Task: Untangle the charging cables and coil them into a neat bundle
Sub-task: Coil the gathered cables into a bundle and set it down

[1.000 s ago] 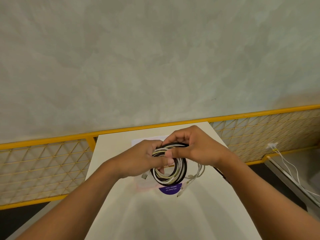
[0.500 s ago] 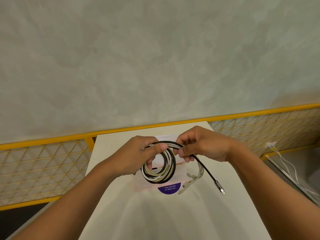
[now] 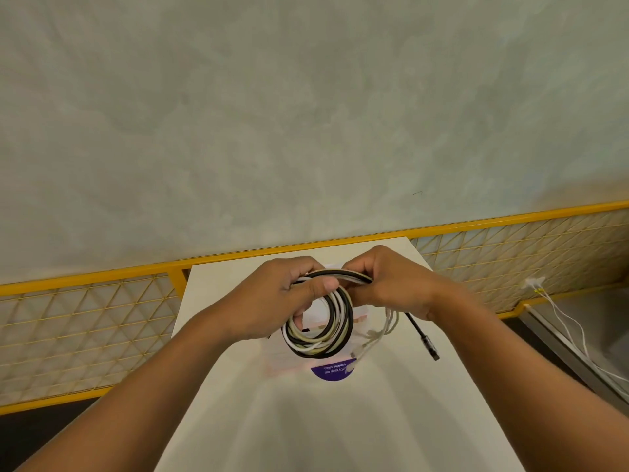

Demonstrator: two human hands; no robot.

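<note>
A round coil of black, white and cream charging cables (image 3: 321, 338) hangs in the air above the white table (image 3: 333, 427). My left hand (image 3: 275, 301) pinches the coil's top left with thumb over the strands. My right hand (image 3: 388, 281) grips the same strands just to the right. A black cable end with a metal plug (image 3: 429, 347) trails down and right from under my right hand. Thin white cable ends with plugs (image 3: 372, 338) dangle beside the coil.
A pale paper sheet with a purple round label (image 3: 333, 369) lies on the table under the coil. A yellow mesh railing (image 3: 85, 321) runs behind the table against a grey wall. White wires (image 3: 561, 321) hang from a socket at right.
My hands have drawn closer together at the coil's top. The loose black cable end is shorter and now trails from under my right hand, and the coil looks a little fuller.
</note>
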